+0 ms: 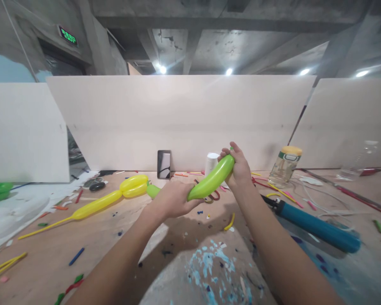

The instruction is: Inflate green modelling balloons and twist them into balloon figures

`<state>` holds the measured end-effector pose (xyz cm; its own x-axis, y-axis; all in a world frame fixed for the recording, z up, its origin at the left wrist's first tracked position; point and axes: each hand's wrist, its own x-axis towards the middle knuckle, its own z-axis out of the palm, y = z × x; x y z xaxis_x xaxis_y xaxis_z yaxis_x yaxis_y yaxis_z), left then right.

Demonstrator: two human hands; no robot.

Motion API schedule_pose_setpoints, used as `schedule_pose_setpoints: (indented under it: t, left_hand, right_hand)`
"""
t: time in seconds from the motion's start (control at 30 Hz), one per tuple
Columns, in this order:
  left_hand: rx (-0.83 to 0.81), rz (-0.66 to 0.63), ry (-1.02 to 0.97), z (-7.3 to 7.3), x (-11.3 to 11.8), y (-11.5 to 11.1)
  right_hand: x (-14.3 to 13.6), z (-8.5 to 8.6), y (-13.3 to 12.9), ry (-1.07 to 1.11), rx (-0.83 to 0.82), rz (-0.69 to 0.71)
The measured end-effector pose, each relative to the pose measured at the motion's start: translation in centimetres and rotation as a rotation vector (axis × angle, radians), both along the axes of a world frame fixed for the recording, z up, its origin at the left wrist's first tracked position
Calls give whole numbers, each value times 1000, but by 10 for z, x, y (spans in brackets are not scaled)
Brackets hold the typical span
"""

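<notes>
A light green long balloon (212,179) is held in the air over the table, tilted up to the right. My left hand (175,198) is wrapped round its left part, and a short green end shows beyond the knuckles. At the upper right end, near a small green tip, my right hand (236,165) is closed on the balloon with the fingers curled up. To the left, a twisted yellow balloon (97,204) with a double loop lies on the table; its loop end is close beside the green balloon's left end.
A blue hand pump (317,226) lies to the right. Behind it stand a yellow-lidded bottle (284,167) and a clear bottle (358,161). A phone (164,164) and a white cylinder (211,162) stand before the white board (184,123). Balloon scraps litter the table (104,237).
</notes>
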<state>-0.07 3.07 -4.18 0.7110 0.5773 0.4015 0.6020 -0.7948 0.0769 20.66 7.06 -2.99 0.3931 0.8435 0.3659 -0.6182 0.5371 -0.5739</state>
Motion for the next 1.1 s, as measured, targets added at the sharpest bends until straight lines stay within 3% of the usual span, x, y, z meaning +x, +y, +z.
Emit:
schedule_pose_setpoints:
  t: [0.27, 0.43, 0.57, 0.7, 0.9, 1.1]
  left_hand:
    - [10, 37, 59, 0, 0, 0]
    - [-20, 63, -24, 2, 3, -4]
    - [-73, 133, -148, 6, 9, -15]
    - [-138, 184, -190, 9, 14, -26]
    - [-13, 348, -124, 13, 14, -31]
    - [86, 301, -57, 9, 12, -25]
  right_hand:
    - [-2, 1, -2, -9, -18, 1]
    - [-5, 3, -5, 6, -20, 4]
    - [-25, 3, -13, 19, -6, -59]
    - [-49, 5, -25, -34, -1, 3]
    - [-51, 13, -34, -36, 18, 35]
    - [-50, 9, -30, -14, -38, 21]
